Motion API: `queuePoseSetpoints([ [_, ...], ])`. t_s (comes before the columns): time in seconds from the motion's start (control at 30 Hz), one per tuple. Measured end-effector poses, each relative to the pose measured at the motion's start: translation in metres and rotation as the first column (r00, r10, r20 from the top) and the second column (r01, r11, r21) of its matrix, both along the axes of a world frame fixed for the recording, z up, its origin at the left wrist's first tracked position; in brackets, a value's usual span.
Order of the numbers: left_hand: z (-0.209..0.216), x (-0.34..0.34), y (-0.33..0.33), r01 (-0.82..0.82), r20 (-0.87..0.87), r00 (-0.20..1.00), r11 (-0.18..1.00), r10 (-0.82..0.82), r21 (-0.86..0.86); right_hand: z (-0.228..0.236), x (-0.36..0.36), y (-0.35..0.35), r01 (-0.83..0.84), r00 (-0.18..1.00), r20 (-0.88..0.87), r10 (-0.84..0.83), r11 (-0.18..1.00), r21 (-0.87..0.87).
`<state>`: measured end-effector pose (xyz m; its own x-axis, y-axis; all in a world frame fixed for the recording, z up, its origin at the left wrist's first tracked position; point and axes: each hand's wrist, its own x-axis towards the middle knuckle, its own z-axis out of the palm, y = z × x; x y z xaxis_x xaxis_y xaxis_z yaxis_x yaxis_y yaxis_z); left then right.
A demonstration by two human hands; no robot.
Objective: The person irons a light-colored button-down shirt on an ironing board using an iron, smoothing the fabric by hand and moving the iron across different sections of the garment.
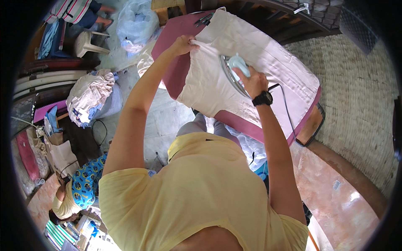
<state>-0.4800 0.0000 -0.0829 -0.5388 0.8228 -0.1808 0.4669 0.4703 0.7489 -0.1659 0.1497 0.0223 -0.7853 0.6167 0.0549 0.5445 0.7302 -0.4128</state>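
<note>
A pale cream-pink garment [247, 37], whose kind I cannot tell, lies spread over a maroon ironing board [171, 71]. My left hand [183, 45] is closed on its left edge, pulling a small fold up between the fingers. My right hand [254, 82], with a black watch at the wrist, grips the handle of a light-blue and silver iron [236, 67]. The iron's soleplate rests on the fabric near the middle of the board. Its dark cord [287, 108] runs down over the board's right end. A small dark tool [204, 20] lies at the far left corner.
Left of the board stand a clear plastic bag [137, 25] of cloth and a cream plastic stool [88, 44]. A heaped cloth bundle [90, 96] sits on the floor. Another person [83, 188] is at lower left. A woven mat [356, 83] covers the right side.
</note>
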Motion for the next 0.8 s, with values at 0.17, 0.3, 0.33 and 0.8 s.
queuePoseSetpoints([
  [0.17,-0.016,0.013,-0.014,-0.103,-0.073,0.99,0.978,0.118,0.179,0.006,-0.04,-0.007,-0.104,0.994,0.017,0.104,0.994,-0.011],
  [0.3,-0.018,0.024,-0.007,-0.08,-0.245,0.961,0.979,0.126,0.189,0.011,-0.063,-0.011,-0.085,0.991,0.103,0.091,0.995,-0.059],
  [0.33,-0.016,0.025,-0.006,-0.131,-0.232,0.958,0.979,0.166,0.158,0.012,-0.065,-0.012,-0.118,0.986,0.12,0.119,0.993,-0.011],
  [0.8,-0.028,0.03,-0.004,-0.252,-0.171,0.939,0.934,0.3,0.252,0.02,-0.074,-0.022,0.119,0.988,0.115,-0.1,0.977,-0.179],
])
